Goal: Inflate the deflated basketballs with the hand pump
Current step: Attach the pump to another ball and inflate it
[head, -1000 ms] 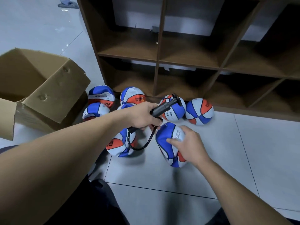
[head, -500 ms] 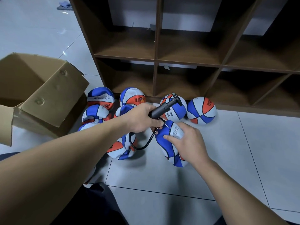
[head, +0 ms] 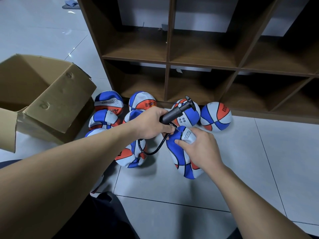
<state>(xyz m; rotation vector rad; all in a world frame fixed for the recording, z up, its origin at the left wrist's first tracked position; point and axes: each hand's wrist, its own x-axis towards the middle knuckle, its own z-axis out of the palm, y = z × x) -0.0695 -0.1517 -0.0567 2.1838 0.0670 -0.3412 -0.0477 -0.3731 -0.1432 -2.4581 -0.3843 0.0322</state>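
L hand (head: 151, 123): arm reaching fwd from lower left, fingers wrapped round black hand pump (head: 174, 113) barrel; pump tilted, T-handle up-right; black hose (head: 151, 150) loops down from the hand & back up toward the needle end.
R hand (head: 198, 147): arm in from lower right, fingers curled, gripping crumpled deflated basketball (head: 183, 163) (blue/white/orange) standing on edge on floor tiles (head: 241, 169); thin needle right at the ball's top edge, whether it is inserted can't tell.
Nearby: flat ball (head: 131, 157) under L forearm, hose crossing it; approx. 5 more flat ones behind it by cardboard box (head: 43, 94), flap open. Round ball (head: 215, 116) & another behind the pump, both against brown cubby shelf (head: 167, 62) base.
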